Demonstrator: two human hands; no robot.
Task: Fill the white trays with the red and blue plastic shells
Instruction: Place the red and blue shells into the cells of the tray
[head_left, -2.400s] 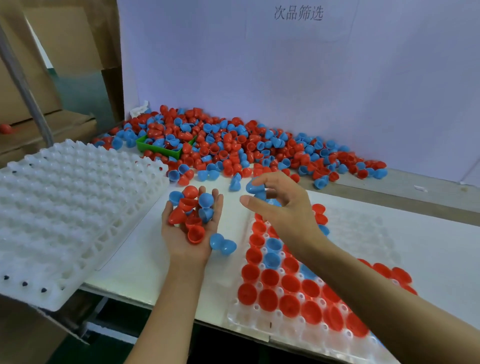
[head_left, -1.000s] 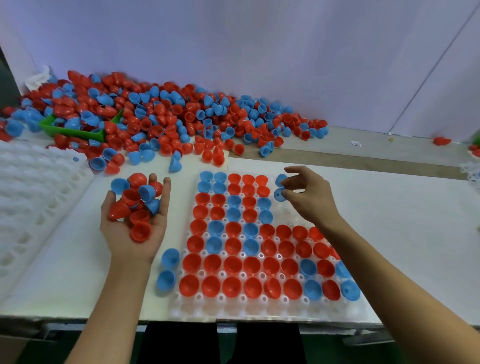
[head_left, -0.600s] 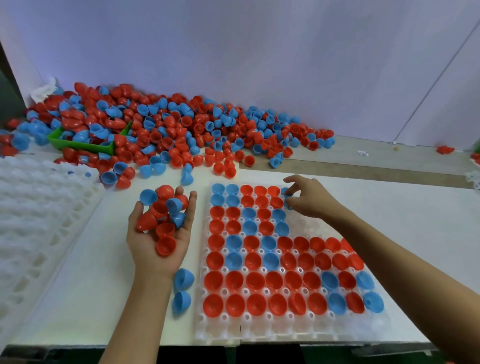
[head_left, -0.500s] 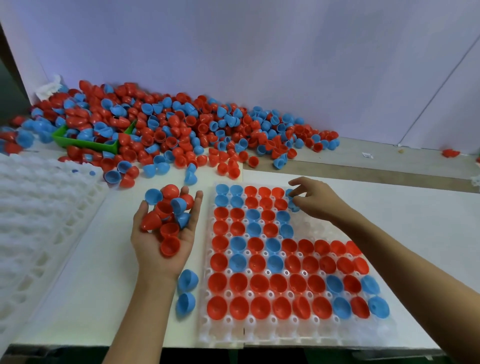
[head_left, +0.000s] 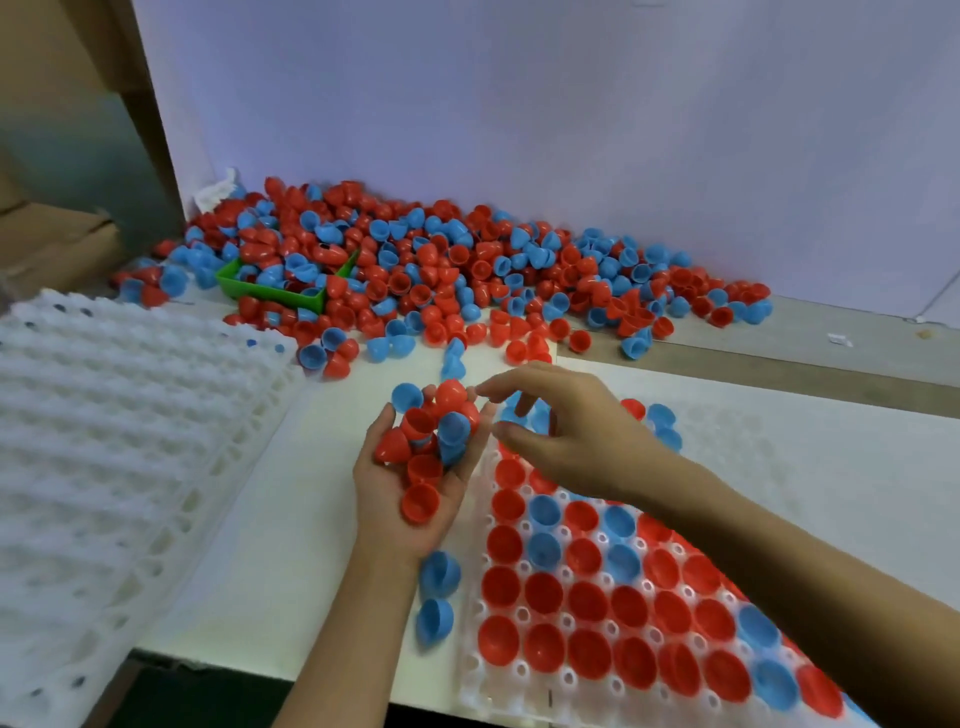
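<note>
Left hand (head_left: 415, 483): palm up beside the tray's left edge, your fingers curled up as a cup around a handful of shells (head_left: 434, 447), red and blue mixed, stacked loosely above the palm.
Right hand (head_left: 566, 431): reaching across to the handful, thumb and forefinger parted and curved toward its top shell; you hold nothing in it yet, as far as can be seen.
Working tray (head_left: 519, 680): white, in front of you, near rows filled mostly red with some blue; your right forearm hides part of the middle, and the far right sockets look empty.
Loose blue shells (head_left: 436, 597): two, on the table just beside the tray's left edge, below your left wrist.
Supply pile (head_left: 467, 270): red and blue, heaped against the back wall, partly burying a green bin (head_left: 280, 296).
Spare trays (head_left: 114, 441): white stack at your left.
Risk, spill: the handful is piled high; tugging one shell may tip others onto the table.
Risk, nesting: shells sit inside each other; you may lift two as one.
Risk, sleeve of arm: your forearm crosses seated shells and could knock them askew.
</note>
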